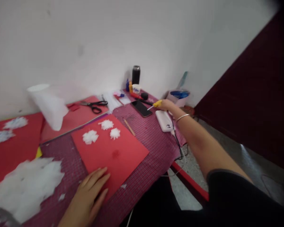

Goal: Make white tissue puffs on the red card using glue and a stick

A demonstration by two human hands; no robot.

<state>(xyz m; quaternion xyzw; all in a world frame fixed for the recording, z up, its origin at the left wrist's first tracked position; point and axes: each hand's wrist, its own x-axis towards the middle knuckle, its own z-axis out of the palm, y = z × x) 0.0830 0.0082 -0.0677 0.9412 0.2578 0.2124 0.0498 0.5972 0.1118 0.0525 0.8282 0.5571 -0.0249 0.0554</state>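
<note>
The left hand [85, 194] lies palm down on the near edge of the red sheet [130, 151], its grip released, fingers extended and holding nothing. On that sheet, toward its far end, sit three fluffy white paper pieces [107, 124], with a dark damp-looking spot nearer the middle.

The right hand [166, 105] reaches across the counter [151, 135] with its grip closed around a small yellow item [157, 103], from which a thin white tip points toward the black smartphone [141, 108]. Blur hides what the yellow item is. Just below this hand is a white power bank [164, 121] with a cable plugged in.

A pencil [129, 127] lies beside the red sheet's far right edge. Black-handled scissors [94, 105] rest on a lighter red folder near the wall. At the far edge of the counter, a black bottle [136, 75] stands upright behind a white cup [136, 89]. On the left, a heap of white tissue [28, 186] partly covers the counter, near another red sheet bearing white pieces.
</note>
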